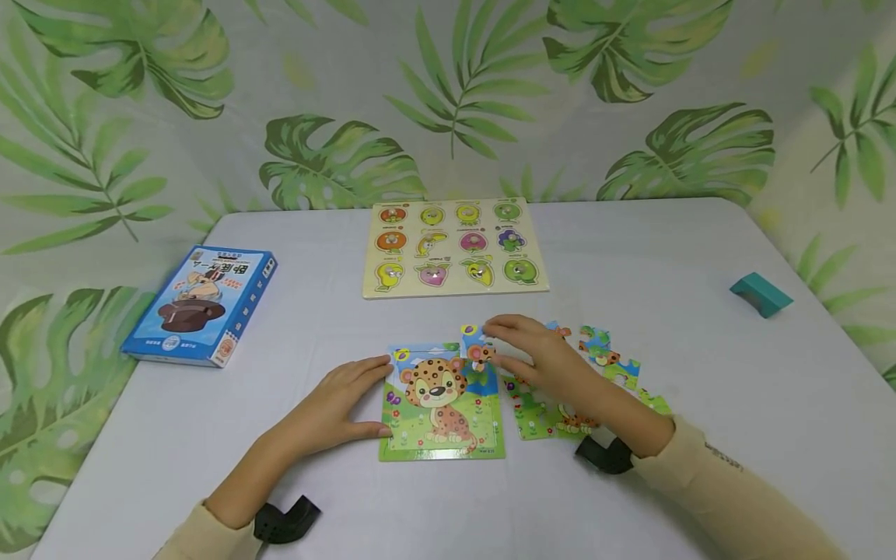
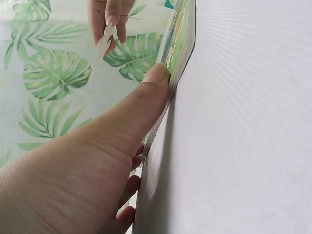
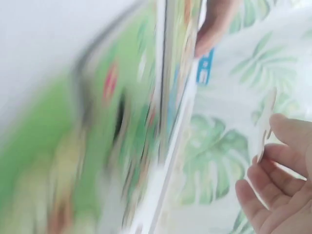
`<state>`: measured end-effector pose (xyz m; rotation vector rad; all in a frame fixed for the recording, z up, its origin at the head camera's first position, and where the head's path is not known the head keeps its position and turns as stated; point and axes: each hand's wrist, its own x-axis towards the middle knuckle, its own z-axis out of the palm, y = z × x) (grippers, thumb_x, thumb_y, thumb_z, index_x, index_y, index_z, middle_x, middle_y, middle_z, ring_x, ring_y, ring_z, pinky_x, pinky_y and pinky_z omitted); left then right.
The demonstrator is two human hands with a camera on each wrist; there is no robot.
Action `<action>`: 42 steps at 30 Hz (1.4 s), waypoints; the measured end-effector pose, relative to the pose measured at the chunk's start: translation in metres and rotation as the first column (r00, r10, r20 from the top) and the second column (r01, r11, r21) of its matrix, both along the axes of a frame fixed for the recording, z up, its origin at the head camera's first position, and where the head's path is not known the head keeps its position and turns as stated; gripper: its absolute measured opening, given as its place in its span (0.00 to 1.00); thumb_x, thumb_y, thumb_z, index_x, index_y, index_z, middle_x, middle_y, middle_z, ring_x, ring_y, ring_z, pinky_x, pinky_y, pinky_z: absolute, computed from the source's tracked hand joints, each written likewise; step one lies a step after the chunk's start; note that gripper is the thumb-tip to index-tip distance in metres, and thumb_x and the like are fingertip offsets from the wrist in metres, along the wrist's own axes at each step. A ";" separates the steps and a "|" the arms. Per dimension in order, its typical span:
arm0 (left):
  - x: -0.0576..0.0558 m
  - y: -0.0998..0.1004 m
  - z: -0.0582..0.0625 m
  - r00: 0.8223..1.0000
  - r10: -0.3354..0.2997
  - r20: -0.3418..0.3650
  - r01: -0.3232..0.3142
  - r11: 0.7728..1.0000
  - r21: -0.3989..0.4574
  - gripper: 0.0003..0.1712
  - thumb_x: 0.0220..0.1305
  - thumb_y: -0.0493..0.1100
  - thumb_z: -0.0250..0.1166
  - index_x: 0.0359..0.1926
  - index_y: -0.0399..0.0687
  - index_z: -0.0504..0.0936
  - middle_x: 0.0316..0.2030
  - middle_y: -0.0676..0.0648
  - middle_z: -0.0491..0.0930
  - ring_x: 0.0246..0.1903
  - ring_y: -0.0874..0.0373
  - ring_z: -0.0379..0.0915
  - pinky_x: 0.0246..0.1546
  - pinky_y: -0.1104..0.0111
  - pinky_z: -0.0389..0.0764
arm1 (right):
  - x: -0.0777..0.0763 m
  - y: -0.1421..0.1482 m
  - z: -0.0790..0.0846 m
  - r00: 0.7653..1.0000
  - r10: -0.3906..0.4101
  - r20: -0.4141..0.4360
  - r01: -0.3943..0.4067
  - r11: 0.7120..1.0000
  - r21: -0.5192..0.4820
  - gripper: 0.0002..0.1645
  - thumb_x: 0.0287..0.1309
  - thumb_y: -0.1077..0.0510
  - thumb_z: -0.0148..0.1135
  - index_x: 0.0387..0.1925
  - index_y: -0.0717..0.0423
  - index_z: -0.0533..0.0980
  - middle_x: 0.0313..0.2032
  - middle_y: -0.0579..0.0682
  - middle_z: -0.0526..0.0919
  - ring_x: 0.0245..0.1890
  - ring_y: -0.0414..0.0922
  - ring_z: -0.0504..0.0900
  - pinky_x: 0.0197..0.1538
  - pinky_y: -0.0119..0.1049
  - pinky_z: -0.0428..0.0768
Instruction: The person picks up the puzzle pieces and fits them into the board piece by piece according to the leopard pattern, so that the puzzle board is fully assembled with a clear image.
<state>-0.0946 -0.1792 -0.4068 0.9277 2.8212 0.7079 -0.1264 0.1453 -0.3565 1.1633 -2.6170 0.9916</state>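
A square leopard-cub puzzle board [image 1: 442, 445] lies flat, with a spotted cub pictured on it. My left hand [image 1: 343, 404] rests along its left edge, fingers near the upper corner and thumb [image 2: 157, 74] against the rim lower down. Above the board's upper right corner, my right hand [image 1: 542, 354] pinches a small jigsaw piece [image 1: 473, 340] between thumb and fingers. In the right wrist view that piece [image 3: 264, 126] is seen nearly edge-on, off the table. Loose jigsaw pieces [image 1: 535, 420] lie right of the board, some hidden under my right hand and forearm.
A wooden fruit peg puzzle [image 1: 455, 289] lies behind the board. At the left stands a blue game box [image 1: 199, 303], and a teal block [image 1: 761, 294] sits at the far right. Leaf-patterned cloth [image 1: 462, 101] hangs behind the white table [image 1: 665, 257].
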 end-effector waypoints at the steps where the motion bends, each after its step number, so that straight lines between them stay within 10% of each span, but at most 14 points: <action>1: 0.000 0.000 0.000 1.000 0.000 0.003 0.000 1.000 -0.002 0.49 0.47 0.66 0.63 0.64 0.45 0.61 0.65 0.48 0.56 0.63 0.52 0.50 0.61 0.55 0.51 | 0.002 -0.005 -0.001 1.000 0.012 -0.001 -0.012 1.000 -0.001 0.24 0.55 0.59 0.60 0.55 0.61 0.71 0.54 0.54 0.70 0.55 0.47 0.68 0.51 0.39 0.72; 13: -0.001 0.000 0.003 1.000 -0.012 0.011 0.012 1.000 -0.012 0.48 0.48 0.66 0.63 0.64 0.45 0.62 0.65 0.48 0.56 0.63 0.52 0.50 0.61 0.56 0.51 | 0.008 -0.050 -0.027 0.990 0.007 0.140 -0.031 0.985 0.168 0.23 0.57 0.55 0.58 0.54 0.59 0.72 0.54 0.53 0.71 0.56 0.48 0.68 0.55 0.40 0.69; 42: -0.008 0.003 0.009 0.997 -0.040 0.060 0.044 0.997 -0.066 0.48 0.44 0.70 0.62 0.66 0.60 0.60 0.65 0.45 0.53 0.62 0.47 0.49 0.59 0.51 0.53 | -0.011 -0.088 -0.045 0.999 -0.051 0.020 0.046 0.975 0.215 0.21 0.55 0.51 0.61 0.51 0.51 0.76 0.49 0.50 0.73 0.47 0.47 0.71 0.47 0.43 0.69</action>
